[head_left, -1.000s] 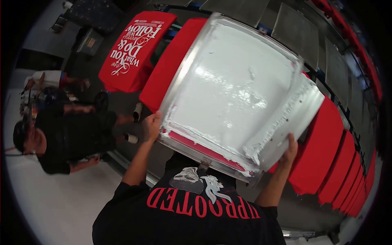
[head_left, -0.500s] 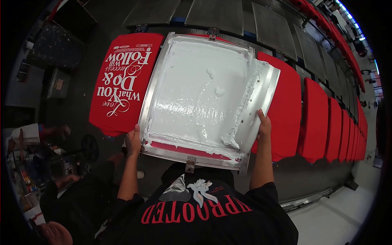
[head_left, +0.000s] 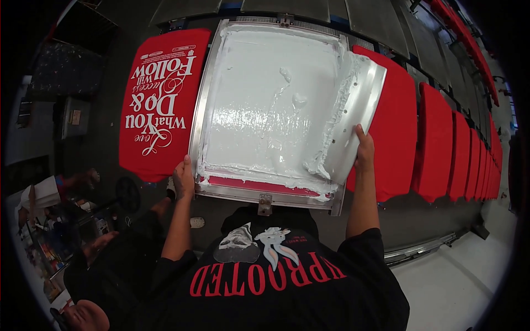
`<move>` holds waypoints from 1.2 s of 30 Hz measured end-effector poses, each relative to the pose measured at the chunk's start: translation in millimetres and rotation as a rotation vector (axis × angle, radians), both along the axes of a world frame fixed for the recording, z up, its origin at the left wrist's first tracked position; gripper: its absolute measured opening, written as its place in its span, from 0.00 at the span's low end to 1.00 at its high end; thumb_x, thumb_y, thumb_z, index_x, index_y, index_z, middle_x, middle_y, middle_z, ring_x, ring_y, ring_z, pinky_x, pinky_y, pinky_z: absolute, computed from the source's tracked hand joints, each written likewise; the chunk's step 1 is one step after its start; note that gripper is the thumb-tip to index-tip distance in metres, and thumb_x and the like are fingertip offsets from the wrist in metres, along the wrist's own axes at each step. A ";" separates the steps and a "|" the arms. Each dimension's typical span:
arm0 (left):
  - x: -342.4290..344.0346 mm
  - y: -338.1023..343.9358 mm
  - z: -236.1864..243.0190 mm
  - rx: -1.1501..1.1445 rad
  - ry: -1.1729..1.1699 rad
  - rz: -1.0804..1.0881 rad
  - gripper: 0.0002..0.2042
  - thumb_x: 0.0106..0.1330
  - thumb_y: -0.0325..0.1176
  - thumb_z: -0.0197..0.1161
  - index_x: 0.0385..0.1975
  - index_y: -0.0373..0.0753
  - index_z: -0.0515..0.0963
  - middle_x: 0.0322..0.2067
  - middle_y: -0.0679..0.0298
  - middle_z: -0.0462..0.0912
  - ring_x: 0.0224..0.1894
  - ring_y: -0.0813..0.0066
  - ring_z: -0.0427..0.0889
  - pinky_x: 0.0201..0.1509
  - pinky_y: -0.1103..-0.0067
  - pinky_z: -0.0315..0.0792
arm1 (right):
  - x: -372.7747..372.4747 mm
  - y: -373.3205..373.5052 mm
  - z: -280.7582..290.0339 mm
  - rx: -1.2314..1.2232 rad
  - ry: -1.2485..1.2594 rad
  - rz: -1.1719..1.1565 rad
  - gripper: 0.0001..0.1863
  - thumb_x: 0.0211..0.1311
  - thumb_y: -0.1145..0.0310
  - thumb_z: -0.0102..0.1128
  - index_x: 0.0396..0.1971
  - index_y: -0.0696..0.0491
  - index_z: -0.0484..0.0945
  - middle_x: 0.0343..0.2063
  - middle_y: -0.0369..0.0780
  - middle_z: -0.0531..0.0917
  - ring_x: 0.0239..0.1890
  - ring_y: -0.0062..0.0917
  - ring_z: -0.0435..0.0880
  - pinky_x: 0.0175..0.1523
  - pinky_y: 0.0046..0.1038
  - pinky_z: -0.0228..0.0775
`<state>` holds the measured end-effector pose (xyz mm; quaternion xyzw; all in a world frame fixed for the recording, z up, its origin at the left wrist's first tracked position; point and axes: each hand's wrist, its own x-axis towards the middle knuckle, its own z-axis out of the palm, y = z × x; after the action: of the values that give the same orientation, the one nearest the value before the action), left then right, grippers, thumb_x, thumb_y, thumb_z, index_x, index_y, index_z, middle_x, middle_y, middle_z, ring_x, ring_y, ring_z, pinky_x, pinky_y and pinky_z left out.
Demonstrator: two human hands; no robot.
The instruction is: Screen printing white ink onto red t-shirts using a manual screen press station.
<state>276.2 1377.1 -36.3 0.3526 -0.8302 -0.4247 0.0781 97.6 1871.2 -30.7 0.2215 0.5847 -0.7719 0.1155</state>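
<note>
Slanting squeegee (head_left: 356, 113): laid along the right side of the screen frame (head_left: 205, 105), long way far-to-near, near end turned left.
Grip: left hand (head_left: 184, 181) put at frame corner, right hand (head_left: 364, 151) by squeegee edge; fingers partly hidden, hold cannot be told.
White ink (head_left: 254, 94): spread left of squeegee, where room is left open.
Red shirts (head_left: 395, 129): seen close on both sides.

a squarish silver metal frame (head_left: 202, 105) holds a broad, glossy layer of white ink (head_left: 251, 94), a pinkish-red strip (head_left: 259, 185) showing along its near edge. a wide silver blade (head_left: 361, 102) leans along the frame's right edge, ink clumped down its left side.
</note>
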 end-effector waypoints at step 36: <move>98.7 177.7 -27.0 0.640 -0.204 -0.349 0.12 0.62 0.37 0.70 0.38 0.35 0.85 0.24 0.69 0.81 0.26 0.89 0.75 0.30 0.86 0.70 | 97.9 -138.7 99.0 1.015 0.766 1.298 0.23 0.42 0.74 0.66 0.43 0.52 0.74 0.31 0.39 0.82 0.34 0.32 0.83 0.60 0.38 0.64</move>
<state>374.9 1554.8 -63.3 0.2527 -0.7068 -0.6321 -0.1927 195.6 1732.6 68.4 -0.3990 0.8626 -0.2256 0.2140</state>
